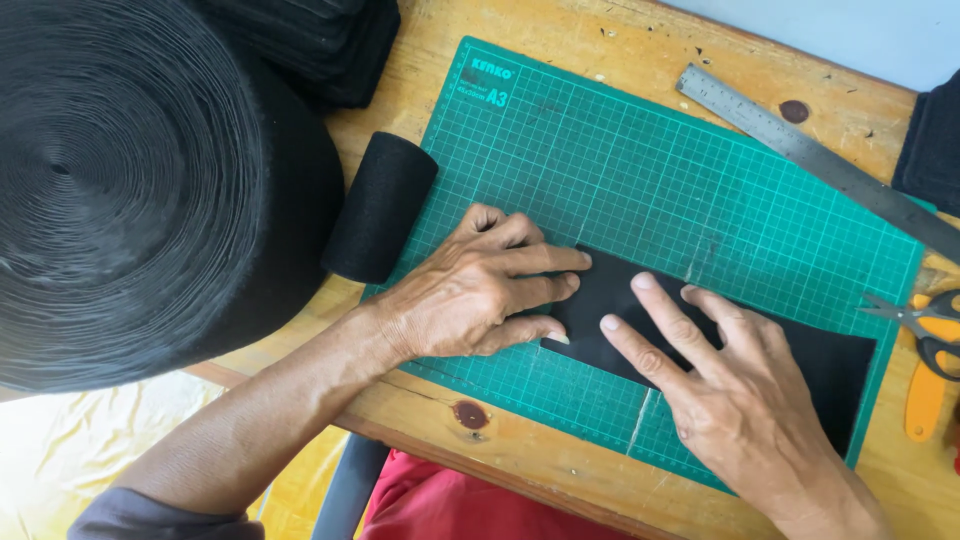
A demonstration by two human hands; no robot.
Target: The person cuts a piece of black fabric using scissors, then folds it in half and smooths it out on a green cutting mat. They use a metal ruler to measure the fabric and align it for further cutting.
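A black strip of fabric (840, 365) lies flat on a green cutting mat (640, 170), running from the mat's middle to its right edge. My left hand (470, 290) rests palm down on the mat, with its fingertips pressing the strip's left end. My right hand (720, 385) lies over the strip's middle, fingers spread and flat on it. Neither hand grips anything.
A huge roll of black tape (130, 170) fills the left, with its loose end curled into a small roll (380, 205) beside the mat. A steel ruler (800, 150) lies at the back right. Orange-handled scissors (925, 350) sit at the right edge. Black fabric pieces (320, 45) are stacked behind.
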